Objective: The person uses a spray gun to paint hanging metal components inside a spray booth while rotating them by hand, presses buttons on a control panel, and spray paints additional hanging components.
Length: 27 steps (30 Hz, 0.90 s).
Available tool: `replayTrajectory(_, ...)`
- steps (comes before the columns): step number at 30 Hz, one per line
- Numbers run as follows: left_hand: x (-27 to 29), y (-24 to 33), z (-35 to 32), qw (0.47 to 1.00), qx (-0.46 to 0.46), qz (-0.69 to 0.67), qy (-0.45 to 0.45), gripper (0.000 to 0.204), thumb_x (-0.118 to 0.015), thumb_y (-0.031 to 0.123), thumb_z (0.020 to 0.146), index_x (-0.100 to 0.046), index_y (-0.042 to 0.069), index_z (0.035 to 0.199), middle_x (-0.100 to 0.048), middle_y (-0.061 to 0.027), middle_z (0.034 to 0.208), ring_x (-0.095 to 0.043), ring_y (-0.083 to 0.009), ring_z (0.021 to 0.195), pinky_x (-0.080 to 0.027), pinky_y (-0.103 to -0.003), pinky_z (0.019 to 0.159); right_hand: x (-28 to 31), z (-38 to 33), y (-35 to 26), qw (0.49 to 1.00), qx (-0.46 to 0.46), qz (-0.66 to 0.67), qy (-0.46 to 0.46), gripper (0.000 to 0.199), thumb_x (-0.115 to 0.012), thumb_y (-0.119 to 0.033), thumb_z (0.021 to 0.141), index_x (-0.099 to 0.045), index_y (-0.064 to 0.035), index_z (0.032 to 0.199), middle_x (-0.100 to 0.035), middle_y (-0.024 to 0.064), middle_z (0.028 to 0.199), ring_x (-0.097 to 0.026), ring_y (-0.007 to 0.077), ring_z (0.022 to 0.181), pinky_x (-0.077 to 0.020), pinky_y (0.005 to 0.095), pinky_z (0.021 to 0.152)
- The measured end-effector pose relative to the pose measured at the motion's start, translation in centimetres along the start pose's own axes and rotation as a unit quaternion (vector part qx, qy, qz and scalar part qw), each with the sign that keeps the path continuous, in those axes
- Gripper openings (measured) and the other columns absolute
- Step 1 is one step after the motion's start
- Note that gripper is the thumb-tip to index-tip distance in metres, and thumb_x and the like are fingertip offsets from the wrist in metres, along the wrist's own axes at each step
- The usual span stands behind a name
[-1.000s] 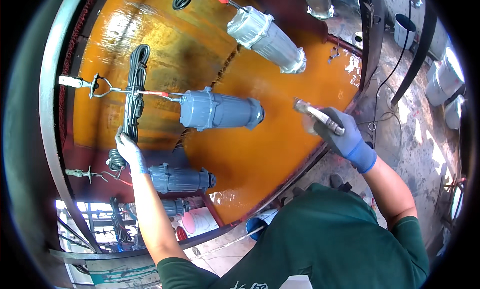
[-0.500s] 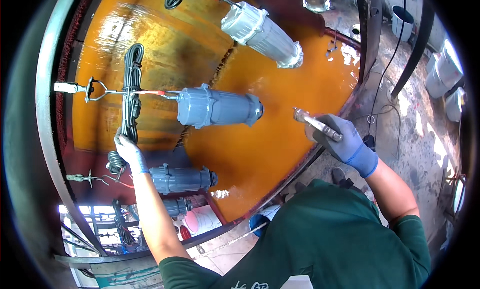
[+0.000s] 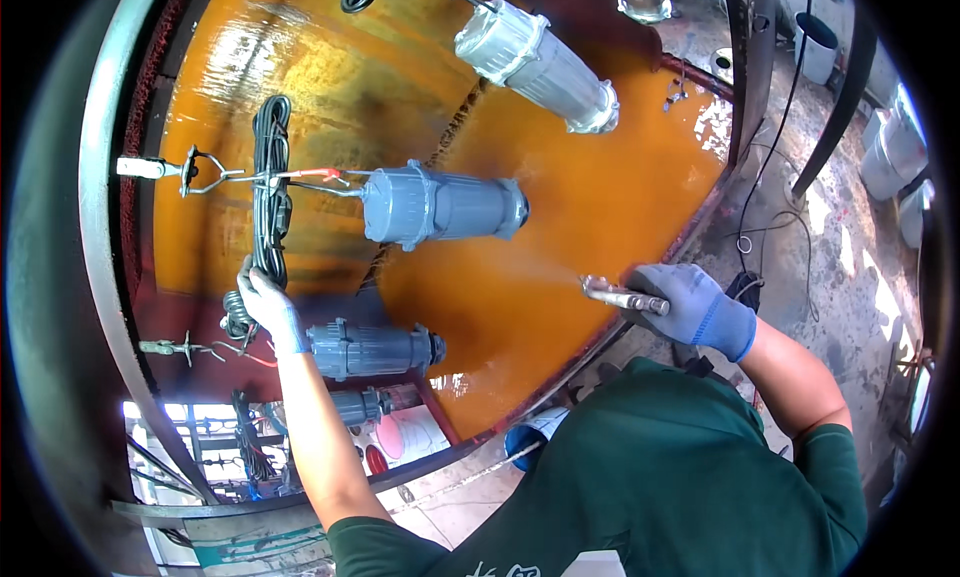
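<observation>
The glossy orange panel (image 3: 560,227), wet and curved, fills the upper view. A ribbed grey cylindrical housing (image 3: 440,207) hangs at its centre, long axis level, capped end toward three o'clock. A black cable bundle (image 3: 271,192) hangs at nine o'clock; the gloved left hand (image 3: 265,307) curls its fingers around it. At four o'clock the gloved right hand (image 3: 690,305) grips a metal spray gun (image 3: 622,296), fingers wrapped, nozzle pointing toward nine o'clock, mist leaving it.

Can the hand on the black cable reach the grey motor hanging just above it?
Probably yes. The left hand grips the black cable bundle, and the middle grey motor hangs just up and to its right with nothing between them, though that hand would have to let go of the cable first.
</observation>
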<state>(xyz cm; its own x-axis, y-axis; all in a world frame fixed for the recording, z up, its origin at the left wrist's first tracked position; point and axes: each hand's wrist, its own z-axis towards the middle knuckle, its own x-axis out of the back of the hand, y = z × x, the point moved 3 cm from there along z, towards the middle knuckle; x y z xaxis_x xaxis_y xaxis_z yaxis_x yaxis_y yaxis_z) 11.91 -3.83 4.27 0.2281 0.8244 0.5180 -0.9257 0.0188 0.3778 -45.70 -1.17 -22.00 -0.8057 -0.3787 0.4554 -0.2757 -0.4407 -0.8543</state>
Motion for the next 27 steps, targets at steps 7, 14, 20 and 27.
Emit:
replayTrajectory(7, 0.7, 0.5, -0.9, 1.0, -0.029, 0.003, -0.007, 0.033, -0.05, 0.019, 0.114, -0.065, -0.004, 0.133, -0.068, -0.0153, 0.125, -0.065, -0.0215, 0.11, -0.053, -0.035, 0.099, 2.4, 1.6, -4.2, 0.993, 0.103, 0.048, 0.029, 0.025, -0.078, -0.02, 0.093, -0.064, -0.0047, 0.107, -0.067, 0.0172, 0.09, -0.071, 0.0398, 0.083, -0.0566, 0.0467, 0.071)
replayTrajectory(14, 0.8, 2.7, -2.1, 1.0, -0.019, -0.014, -0.014, 0.038, -0.055, 0.024, 0.114, -0.064, -0.006, 0.135, -0.067, -0.0177, 0.128, -0.064, -0.0252, 0.114, -0.052, -0.038, 0.102, 0.9, 1.4, -1.7, 0.994, 0.042, 0.026, 0.101, 0.02, -0.075, -0.021, 0.095, -0.065, -0.0068, 0.105, -0.068, 0.0187, 0.093, -0.07, 0.0416, 0.082, -0.0547, 0.0487, 0.068)
replayTrajectory(20, 0.6, 6.0, -2.9, 0.998, -0.059, 0.03, -0.013, 0.042, -0.055, 0.026, 0.114, -0.062, -0.005, 0.14, -0.065, -0.0189, 0.135, -0.063, -0.0275, 0.12, -0.049, -0.04, 0.11, -2.4, -0.5, 2.3, 0.994, 0.04, -0.079, -0.068, 0.024, -0.073, -0.025, 0.093, -0.066, -0.006, 0.106, -0.069, 0.02, 0.088, -0.07, 0.0419, 0.084, -0.0547, 0.0507, 0.075)
replayTrajectory(27, 1.3, 9.5, -6.3, 0.995, -0.085, 0.029, -0.033, 0.047, -0.047, 0.026, 0.117, -0.051, 0.0, 0.157, -0.053, -0.0137, 0.156, -0.051, -0.0225, 0.141, -0.037, -0.037, 0.121, -1.4, 0.2, 2.2, 0.988, -0.061, 0.079, 0.12, 0.024, -0.078, -0.02, 0.092, -0.066, -0.0048, 0.106, -0.07, 0.0214, 0.09, -0.07, 0.0443, 0.087, -0.0542, 0.0511, 0.076)
